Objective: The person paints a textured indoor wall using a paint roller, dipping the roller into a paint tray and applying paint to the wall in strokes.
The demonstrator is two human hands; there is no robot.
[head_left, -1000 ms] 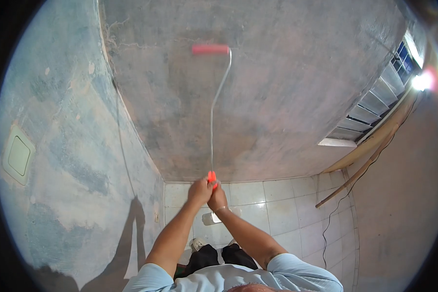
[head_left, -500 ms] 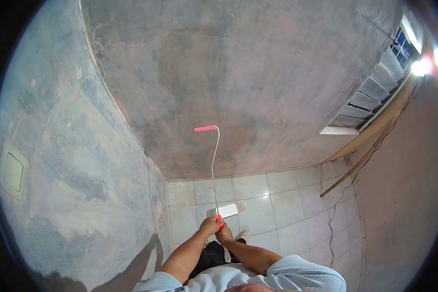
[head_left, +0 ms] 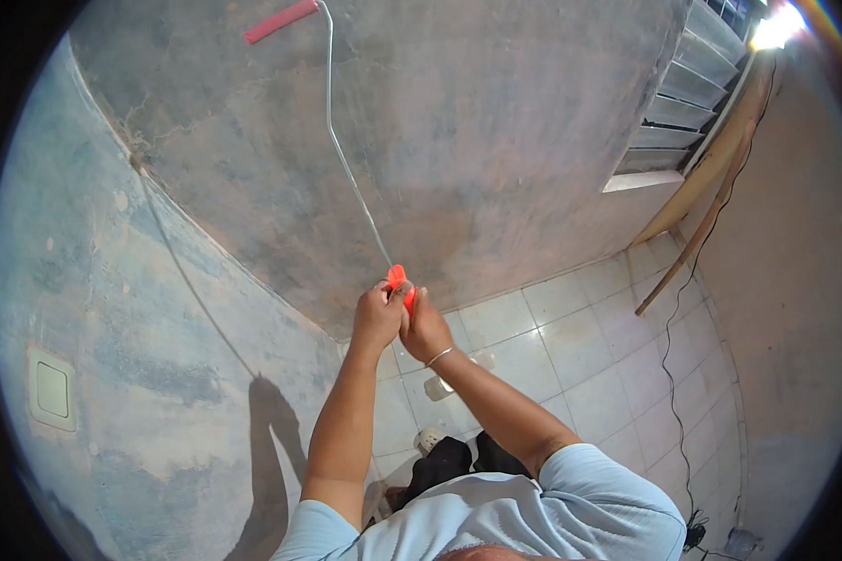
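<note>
A paint roller with a pink sleeve is raised high against the grey, patchy wall. Its long bent metal rod runs down to an orange handle. My left hand is closed round the upper part of that handle. Just beside it, my right hand grips the handle too, a thin bracelet on the wrist. On the floor below, a white tray is mostly covered by my right forearm.
A light switch is on the blotchy left wall. Louvred window slats and a bright lamp are at upper right. A wooden pole leans there, and a black cable trails over the tiled floor.
Both hands have lifted the paint roller, and its pink sleeve has gone up and left along the wall. My view has shifted, and my arms now reach further out.
</note>
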